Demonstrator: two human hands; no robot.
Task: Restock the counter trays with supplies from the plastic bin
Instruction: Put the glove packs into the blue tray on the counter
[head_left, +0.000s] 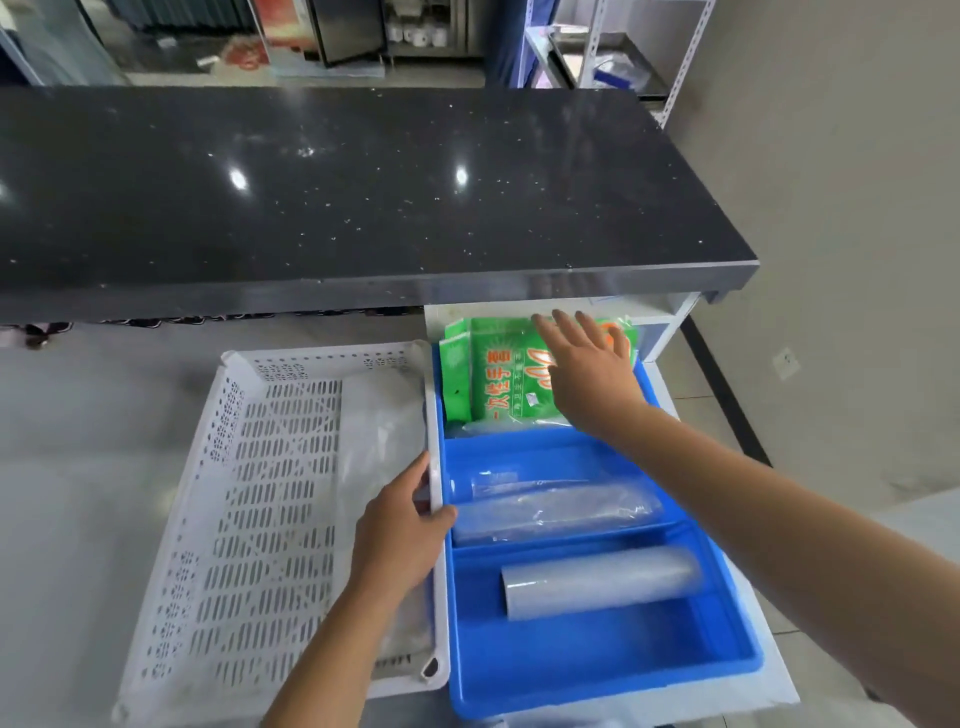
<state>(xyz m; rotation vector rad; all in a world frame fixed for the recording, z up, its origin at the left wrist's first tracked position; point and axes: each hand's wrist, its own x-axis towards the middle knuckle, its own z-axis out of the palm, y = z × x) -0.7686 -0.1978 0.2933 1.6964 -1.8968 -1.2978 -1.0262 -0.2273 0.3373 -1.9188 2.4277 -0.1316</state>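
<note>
A white perforated plastic bin (270, 499) sits on the left, with a clear plastic bag (382, 426) lying against its right wall. My left hand (402, 525) grips the bin's right rim. Beside it is a blue divided tray (597, 670). Its far compartment holds green packets of disposable gloves (493, 376); my right hand (587, 364) rests flat on them with straight fingers. The middle compartment holds a clear-wrapped stack (550, 509), and the near compartment holds a translucent sleeve of cups (597, 582).
A black speckled counter top (337, 197) overhangs the far end of the blue tray. The bin and tray rest on a grey steel surface (93, 467). White shelving (665, 322) stands at the right, with tiled floor beyond.
</note>
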